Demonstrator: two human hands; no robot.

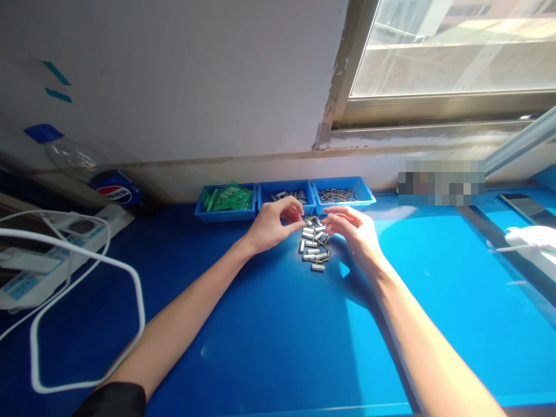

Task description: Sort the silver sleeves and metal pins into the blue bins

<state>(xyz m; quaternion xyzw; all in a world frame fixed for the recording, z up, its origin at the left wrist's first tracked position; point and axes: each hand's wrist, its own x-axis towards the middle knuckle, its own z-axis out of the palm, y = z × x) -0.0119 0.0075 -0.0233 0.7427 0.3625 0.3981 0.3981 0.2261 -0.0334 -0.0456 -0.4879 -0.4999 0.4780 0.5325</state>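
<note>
Work with just your fingertips: your left hand [271,223] and right hand [358,231] face each other over the far part of the pile, fingers curled inward. The left thumb and forefinger nearly meet; whether either hand pinches a piece, you cannot tell from here. Pieces this small probably call for a light grip across the sides, since round ones would likely roll if pushed. Keep both wrists raised so they don't brush the loose ones; the near edge should be easiest to pick from, as pieces overlap less there.

The pile lies on the blue tabletop [260,324], between your hands and just in front of the blue bins [226,216]. It mixes short, shiny silver cylinders [318,267], pointing various ways, with thin brassy screws [329,253] along its right side. One cylinder sits apart at the near end.
</note>
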